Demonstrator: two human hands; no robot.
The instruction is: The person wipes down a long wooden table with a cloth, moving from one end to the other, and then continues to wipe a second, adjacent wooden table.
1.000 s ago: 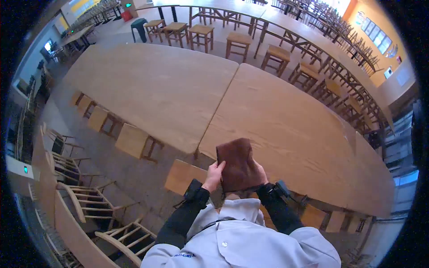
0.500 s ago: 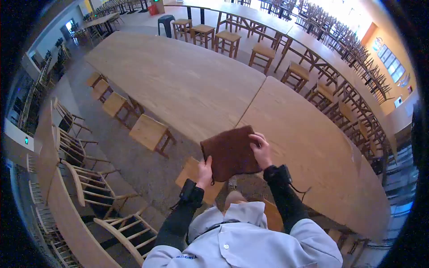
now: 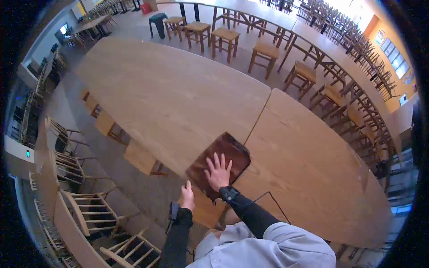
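Note:
A folded brown cloth (image 3: 237, 149) lies over the near edge of the wooden table (image 3: 178, 94), close to the seam between two tabletops. My right hand (image 3: 218, 172) is laid flat on top of it with the fingers spread. My left hand (image 3: 187, 196) is beside the cloth's lower left corner, off the table edge, seen edge-on with its thumb side up. Its other fingers are partly hidden, and no object shows in it. Both wrists wear black bands over dark sleeves, and a thin cable loops from the right one.
Wooden stools (image 3: 142, 156) stand along the table's near left side, and more stools (image 3: 225, 38) line the far side. Wooden chairs (image 3: 91, 212) stand at the lower left by another table. A green plastic stool (image 3: 157, 21) is at the back.
The cloth has come down from between both hands onto the table edge. My right hand has moved left and flattened onto it, while my left hand has let go and dropped lower left.

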